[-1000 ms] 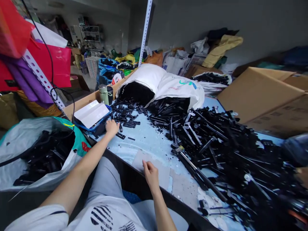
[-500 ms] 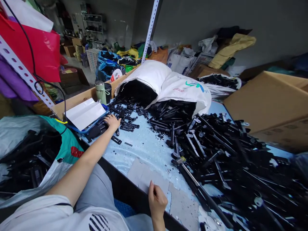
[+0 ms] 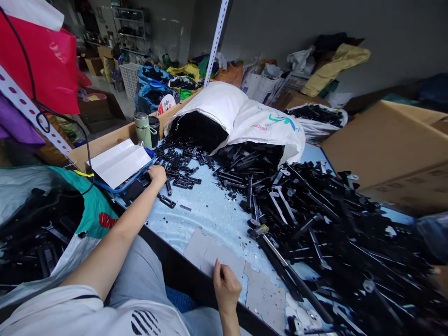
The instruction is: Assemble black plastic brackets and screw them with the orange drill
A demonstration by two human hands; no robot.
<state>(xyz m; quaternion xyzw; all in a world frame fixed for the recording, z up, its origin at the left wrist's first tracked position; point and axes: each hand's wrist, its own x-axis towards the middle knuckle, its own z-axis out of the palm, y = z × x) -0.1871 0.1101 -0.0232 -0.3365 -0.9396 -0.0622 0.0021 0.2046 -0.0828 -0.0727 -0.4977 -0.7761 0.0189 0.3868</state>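
Note:
My left hand (image 3: pixel 157 174) is at the far left of the table, its fingers curled among small black parts beside a blue tray (image 3: pixel 123 188). Whatever those fingers hold is hidden behind the hand. Short black slotted bars (image 3: pixel 184 181) lie just right of it, and one more slotted bar (image 3: pixel 166 200) lies below it. Near the table's front edge, my right hand (image 3: pixel 227 285) is closed with the thumb on top, above grey mat pieces (image 3: pixel 214 254). I cannot make out anything inside it.
Two white sacks (image 3: pixel 213 105) spill black parts at the back. A heap of long black and silver metal pieces (image 3: pixel 315 224) covers the right side. A cardboard box (image 3: pixel 388 154), a green flask (image 3: pixel 142 130), white paper (image 3: pixel 119 163) and a bag of black parts (image 3: pixel 84 205) stand around.
My left hand has drawn slightly left and its spread fingers have curled in. My right hand stays closed in nearly the same place. The view has shifted slightly.

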